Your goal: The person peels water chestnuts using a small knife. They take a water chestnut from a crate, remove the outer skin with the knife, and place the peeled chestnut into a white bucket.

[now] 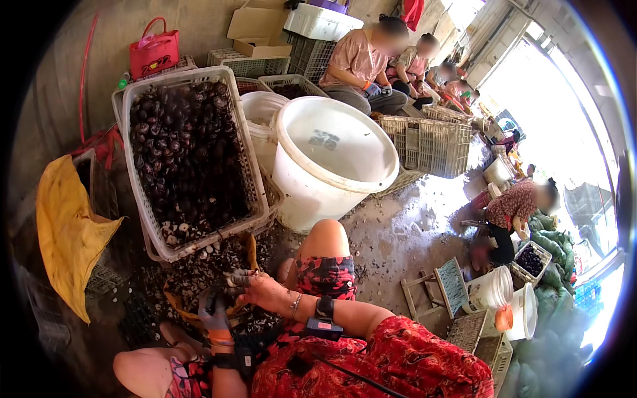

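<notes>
Above a heap of dark and pale peelings (199, 265), my two hands are close together. My left hand (213, 313) wears a grey glove with an orange cuff, its fingers curled. My right hand (257, 290), dark at the fingertips, comes in from the right with its fingers bent toward the left. Whatever lies between the fingers is too small and dark to make out. Just beyond them, a white plastic crate (247, 149) holds many dark, round water chestnuts (176, 146). A few pale pieces lie at its near end. An orange-yellow rim of a container shows around the peelings.
A large white bucket (302, 182) stands right of the crate. At left hangs a yellow sheet (70, 232); a red handbag (154, 54) sits behind. Co-workers (361, 63) sit along the far wall, another person (521, 212) at right. A folding stool (451, 285) stands near white buckets (491, 290).
</notes>
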`<act>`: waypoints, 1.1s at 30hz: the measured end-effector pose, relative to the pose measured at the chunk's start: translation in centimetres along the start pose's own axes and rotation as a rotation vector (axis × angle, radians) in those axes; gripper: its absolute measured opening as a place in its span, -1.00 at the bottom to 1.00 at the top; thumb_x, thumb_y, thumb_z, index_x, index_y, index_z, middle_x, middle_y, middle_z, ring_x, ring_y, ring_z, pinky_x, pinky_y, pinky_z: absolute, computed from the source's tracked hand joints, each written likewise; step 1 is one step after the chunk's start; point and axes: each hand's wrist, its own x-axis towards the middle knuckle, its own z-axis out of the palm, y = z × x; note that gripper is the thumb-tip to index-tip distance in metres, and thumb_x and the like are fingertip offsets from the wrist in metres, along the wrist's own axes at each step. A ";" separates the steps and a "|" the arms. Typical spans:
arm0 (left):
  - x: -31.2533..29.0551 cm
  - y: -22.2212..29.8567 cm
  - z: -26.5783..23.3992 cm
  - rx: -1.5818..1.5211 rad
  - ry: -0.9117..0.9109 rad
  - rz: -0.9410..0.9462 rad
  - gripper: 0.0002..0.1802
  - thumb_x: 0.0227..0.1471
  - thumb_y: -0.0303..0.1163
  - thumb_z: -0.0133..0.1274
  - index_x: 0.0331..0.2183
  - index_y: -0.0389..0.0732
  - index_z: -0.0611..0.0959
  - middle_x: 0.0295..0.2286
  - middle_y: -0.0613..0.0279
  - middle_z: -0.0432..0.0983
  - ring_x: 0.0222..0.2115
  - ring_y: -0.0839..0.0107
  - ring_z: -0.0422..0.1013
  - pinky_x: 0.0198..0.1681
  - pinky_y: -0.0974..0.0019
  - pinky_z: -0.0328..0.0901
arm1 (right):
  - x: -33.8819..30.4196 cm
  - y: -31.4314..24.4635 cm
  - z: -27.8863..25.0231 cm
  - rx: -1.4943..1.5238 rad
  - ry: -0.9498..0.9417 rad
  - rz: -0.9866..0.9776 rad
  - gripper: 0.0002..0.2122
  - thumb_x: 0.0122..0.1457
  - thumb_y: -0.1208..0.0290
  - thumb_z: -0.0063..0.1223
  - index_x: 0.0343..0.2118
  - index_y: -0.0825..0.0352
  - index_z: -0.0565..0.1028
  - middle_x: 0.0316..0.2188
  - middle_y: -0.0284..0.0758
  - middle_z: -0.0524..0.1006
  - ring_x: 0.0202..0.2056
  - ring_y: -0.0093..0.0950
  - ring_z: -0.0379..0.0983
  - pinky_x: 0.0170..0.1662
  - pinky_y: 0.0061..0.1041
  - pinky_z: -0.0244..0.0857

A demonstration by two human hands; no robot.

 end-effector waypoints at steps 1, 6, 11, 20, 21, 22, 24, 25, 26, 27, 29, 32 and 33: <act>0.0 -0.6 -0.1 0.137 -0.028 0.094 -0.68 -0.02 -0.40 0.06 -0.18 -0.33 0.53 -0.25 0.11 0.47 -0.27 0.34 0.39 -0.20 0.29 0.32 | 0.1 0.1 -0.2 -0.070 0.095 0.009 -0.69 0.10 0.43 -0.03 -0.06 0.19 0.30 -0.09 -0.30 0.41 -0.21 -0.35 0.43 -0.20 -0.30 0.38; 0.5 0.8 0.8 -0.121 0.000 -0.073 -0.73 0.00 -0.51 0.00 -0.18 -0.35 0.53 -0.27 0.19 0.47 -0.28 0.43 0.38 -0.22 0.36 0.31 | -0.6 -1.0 3.8 -0.047 0.108 -0.064 -0.80 0.12 0.48 -0.13 -0.17 0.19 0.34 -0.17 -0.38 0.44 -0.25 -0.46 0.40 -0.28 -0.47 0.31; 0.4 -1.3 0.2 -0.077 -0.043 0.002 -0.67 0.00 -0.50 0.02 -0.13 -0.33 0.52 -0.20 0.16 0.47 -0.22 0.42 0.38 -0.14 0.35 0.29 | -0.6 -0.2 3.4 0.179 0.017 -0.043 -0.82 0.18 0.52 -0.26 -0.20 0.17 0.37 -0.19 -0.44 0.46 -0.21 -0.53 0.39 -0.36 -0.59 0.19; 0.6 -1.3 0.2 -0.202 -0.073 -0.196 -0.62 -0.02 -0.48 0.04 -0.10 -0.33 0.50 -0.19 0.13 0.45 -0.24 0.37 0.40 -0.17 0.35 0.33 | -1.1 -1.5 2.1 -0.157 0.147 -0.029 -0.77 0.11 0.47 -0.12 -0.14 0.26 0.37 -0.20 -0.35 0.48 -0.26 -0.44 0.45 -0.25 -0.48 0.35; 0.7 -1.2 0.2 -0.218 -0.015 -0.225 -0.64 -0.03 -0.50 0.03 -0.11 -0.34 0.50 -0.20 0.13 0.46 -0.25 0.38 0.40 -0.16 0.36 0.32 | -1.2 -1.3 2.3 -0.102 0.124 -0.046 -0.77 0.09 0.47 -0.10 -0.15 0.26 0.38 -0.20 -0.35 0.48 -0.26 -0.43 0.44 -0.26 -0.49 0.34; 0.7 -1.1 0.2 -0.237 0.045 -0.254 -0.65 -0.03 -0.52 0.03 -0.13 -0.36 0.51 -0.21 0.14 0.47 -0.25 0.39 0.40 -0.15 0.36 0.31 | -1.3 -1.4 2.6 -0.049 0.100 -0.062 -0.77 0.07 0.48 -0.09 -0.16 0.27 0.38 -0.20 -0.34 0.47 -0.27 -0.42 0.43 -0.27 -0.50 0.34; 0.8 -0.4 0.4 -0.257 0.008 -0.193 -0.67 -0.02 -0.53 0.01 -0.15 -0.36 0.52 -0.21 0.15 0.48 -0.24 0.39 0.40 -0.13 0.37 0.30 | -1.1 -1.8 3.3 0.104 0.077 -0.049 -0.80 0.12 0.44 -0.13 -0.17 0.24 0.38 -0.26 -0.39 0.46 -0.34 -0.47 0.37 -0.34 -0.52 0.33; 0.7 0.0 -0.3 -0.084 -0.064 -0.109 -0.69 0.00 -0.52 -0.01 -0.15 -0.34 0.53 -0.20 0.16 0.48 -0.23 0.40 0.40 -0.12 0.37 0.29 | -1.0 -0.6 3.7 0.209 0.074 -0.002 -0.81 0.15 0.42 -0.15 -0.17 0.23 0.38 -0.29 -0.41 0.45 -0.38 -0.50 0.34 -0.37 -0.53 0.32; 0.9 0.2 0.5 -0.011 -0.105 -0.029 -0.70 0.01 -0.50 -0.02 -0.15 -0.33 0.53 -0.19 0.17 0.48 -0.22 0.41 0.39 -0.09 0.38 0.27 | -1.1 -1.2 3.6 0.198 0.056 -0.005 -0.79 0.14 0.38 -0.12 -0.15 0.23 0.38 -0.29 -0.42 0.45 -0.39 -0.50 0.33 -0.37 -0.54 0.31; 1.0 -2.1 -0.6 0.035 -0.030 -0.081 -0.69 0.02 -0.48 -0.03 -0.14 -0.34 0.53 -0.19 0.17 0.48 -0.21 0.41 0.39 -0.07 0.37 0.26 | -1.0 -1.0 3.4 0.226 0.031 0.039 -0.76 0.13 0.33 -0.08 -0.13 0.23 0.39 -0.28 -0.42 0.44 -0.39 -0.50 0.33 -0.37 -0.55 0.29; 0.5 0.1 -0.5 -0.126 -0.026 -0.189 -0.67 0.00 -0.49 0.01 -0.13 -0.33 0.53 -0.18 0.17 0.47 -0.20 0.41 0.38 -0.09 0.39 0.25 | -1.0 -1.2 2.6 0.276 -0.109 0.096 -0.74 0.14 0.34 -0.11 -0.11 0.23 0.38 -0.25 -0.39 0.44 -0.33 -0.50 0.35 -0.34 -0.58 0.28; 0.8 -3.0 -1.9 -0.334 0.231 -0.356 -0.73 -0.06 -0.48 0.07 -0.22 -0.27 0.60 -0.26 0.21 0.50 -0.26 0.39 0.39 -0.19 0.33 0.27 | -1.2 -0.3 3.5 0.205 -0.045 -0.004 -0.72 0.13 0.41 -0.14 -0.08 0.25 0.35 -0.18 -0.34 0.42 -0.23 -0.48 0.36 -0.31 -0.53 0.30; 0.6 -2.3 -1.6 -0.102 0.179 -0.130 -0.74 -0.07 -0.49 0.08 -0.24 -0.24 0.61 -0.28 0.22 0.50 -0.28 0.35 0.39 -0.20 0.31 0.27 | -1.4 -0.3 3.6 0.140 -0.028 -0.066 -0.72 0.14 0.43 -0.16 -0.06 0.25 0.34 -0.16 -0.33 0.41 -0.20 -0.47 0.36 -0.31 -0.51 0.31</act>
